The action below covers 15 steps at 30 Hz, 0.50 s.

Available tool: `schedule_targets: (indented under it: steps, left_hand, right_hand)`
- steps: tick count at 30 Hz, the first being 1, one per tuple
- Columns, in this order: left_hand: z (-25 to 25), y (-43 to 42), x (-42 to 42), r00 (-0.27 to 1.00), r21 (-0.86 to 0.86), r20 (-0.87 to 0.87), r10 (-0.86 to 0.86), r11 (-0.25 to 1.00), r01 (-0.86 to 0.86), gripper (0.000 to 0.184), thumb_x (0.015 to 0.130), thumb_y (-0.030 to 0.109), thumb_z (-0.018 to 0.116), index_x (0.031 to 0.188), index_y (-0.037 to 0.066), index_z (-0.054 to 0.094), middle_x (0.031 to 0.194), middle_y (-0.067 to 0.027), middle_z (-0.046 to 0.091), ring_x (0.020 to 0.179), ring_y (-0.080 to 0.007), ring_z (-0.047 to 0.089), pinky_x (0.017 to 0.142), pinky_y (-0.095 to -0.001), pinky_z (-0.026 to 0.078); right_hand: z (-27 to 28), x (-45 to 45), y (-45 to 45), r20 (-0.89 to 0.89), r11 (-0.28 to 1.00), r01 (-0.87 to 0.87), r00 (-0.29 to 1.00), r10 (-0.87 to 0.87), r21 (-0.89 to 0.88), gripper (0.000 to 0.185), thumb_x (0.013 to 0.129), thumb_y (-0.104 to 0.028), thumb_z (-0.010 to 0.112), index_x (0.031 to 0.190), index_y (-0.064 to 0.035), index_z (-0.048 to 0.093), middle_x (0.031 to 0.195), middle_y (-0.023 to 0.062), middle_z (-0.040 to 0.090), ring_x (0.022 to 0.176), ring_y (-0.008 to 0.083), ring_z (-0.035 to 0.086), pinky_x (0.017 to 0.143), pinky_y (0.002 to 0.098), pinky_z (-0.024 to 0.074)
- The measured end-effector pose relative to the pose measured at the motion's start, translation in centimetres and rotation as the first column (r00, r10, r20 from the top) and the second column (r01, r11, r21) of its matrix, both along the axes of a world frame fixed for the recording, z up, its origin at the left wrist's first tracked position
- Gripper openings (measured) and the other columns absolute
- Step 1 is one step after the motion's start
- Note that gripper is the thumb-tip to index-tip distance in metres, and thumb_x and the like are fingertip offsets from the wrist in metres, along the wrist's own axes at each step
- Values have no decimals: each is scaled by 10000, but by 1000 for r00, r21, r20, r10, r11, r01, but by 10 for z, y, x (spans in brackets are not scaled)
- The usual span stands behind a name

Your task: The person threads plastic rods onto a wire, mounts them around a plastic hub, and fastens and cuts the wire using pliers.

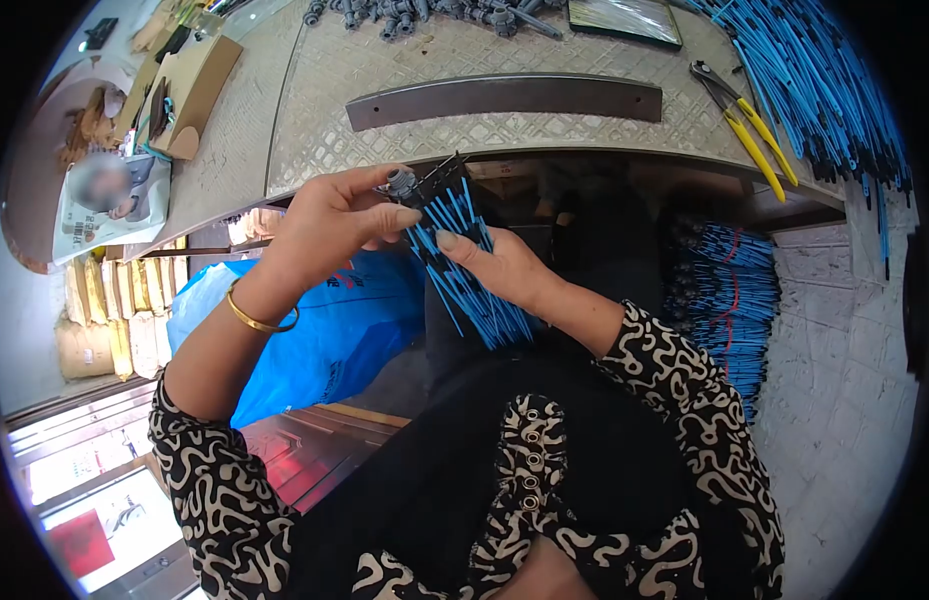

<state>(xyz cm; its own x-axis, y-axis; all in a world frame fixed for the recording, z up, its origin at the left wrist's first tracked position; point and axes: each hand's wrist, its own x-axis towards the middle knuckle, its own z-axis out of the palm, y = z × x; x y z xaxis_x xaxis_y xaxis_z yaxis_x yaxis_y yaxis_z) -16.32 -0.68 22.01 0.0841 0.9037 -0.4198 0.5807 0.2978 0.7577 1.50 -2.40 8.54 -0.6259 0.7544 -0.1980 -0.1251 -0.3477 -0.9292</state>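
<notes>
My left hand [339, 222] is closed, with a small grey plastic fitting [402, 183] between its thumb and fingers. In my right hand [502, 268] is a bundle of thin blue tubes [484, 312] with black pieces at the upper ends, the thumb pressed across them. The bundle hangs tilted over my lap, just below the table's front edge. The two hands are close together, and the fitting is beside the black ends. Whether it touches one of them I cannot tell.
Ahead is a patterned table [314, 110] carrying a dark curved strip [504, 100], yellow-handled pliers [749, 140], a heap of grey fittings [414, 15] and a pile of blue tubes [814, 80]. Tied tube bundles [739, 300] are stacked at right below. A blue bag [324, 330] stands at left.
</notes>
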Motion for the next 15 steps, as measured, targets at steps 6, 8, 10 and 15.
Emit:
schedule_targets:
  steps: [6,8,10,15]
  left_hand:
    - [-14,1,4,996,85,46,74,993,-78,467,788,197,723,1161,-45,580,748,-30,639,623,-65,570,529,-190,437]
    - [-14,3,4,995,90,78,59,994,-66,452,790,196,720,1151,-42,588,743,-26,636,625,-62,567,533,-190,436]
    - [-16,7,-1,992,88,123,14,996,-25,420,796,189,715,1137,-28,601,741,-20,631,632,-58,563,549,-187,437]
    - [-21,13,-11,976,73,197,-96,994,83,342,819,144,687,1123,6,615,762,-13,638,649,-56,566,587,-186,441]
  right_hand:
    - [-9,-9,-12,54,827,327,918,-393,458,481,910,-459,506,1039,4,489,783,130,609,766,256,613,725,328,472]
    - [-6,-2,-12,61,722,309,897,-437,619,447,924,-422,495,1047,6,455,782,141,600,758,289,611,723,340,472]
    - [2,7,-4,190,816,161,931,-312,555,427,939,-406,475,1038,9,464,813,141,608,767,258,614,728,339,476]
    - [-14,13,23,-72,961,-63,994,85,269,432,963,-418,420,1023,4,491,881,98,630,812,146,610,744,305,487]
